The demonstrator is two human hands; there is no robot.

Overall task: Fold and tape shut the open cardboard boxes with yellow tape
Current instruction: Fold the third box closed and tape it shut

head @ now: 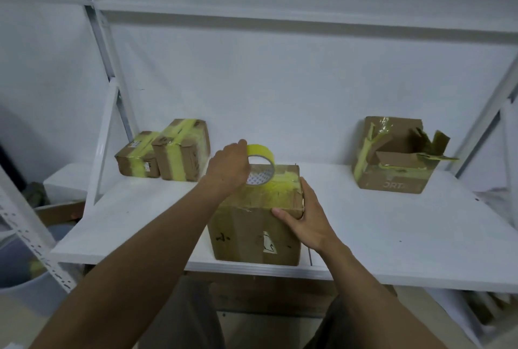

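A closed cardboard box (246, 233) stands at the front edge of the white shelf (392, 231), with yellow tape across its top. My left hand (228, 169) holds a roll of yellow tape (262, 165) upright on the box's top. My right hand (304, 218) grips the box's upper right front corner, thumb on the front face. At the back right sits an open cardboard box (392, 158) with torn flaps and loose strips of yellow tape.
Two taped-shut boxes, one small (137, 159) and one taller (182, 152), stand together at the back left of the shelf. White metal rack posts (98, 40) rise on both sides. A grey bin (28, 287) stands on the floor at lower left.
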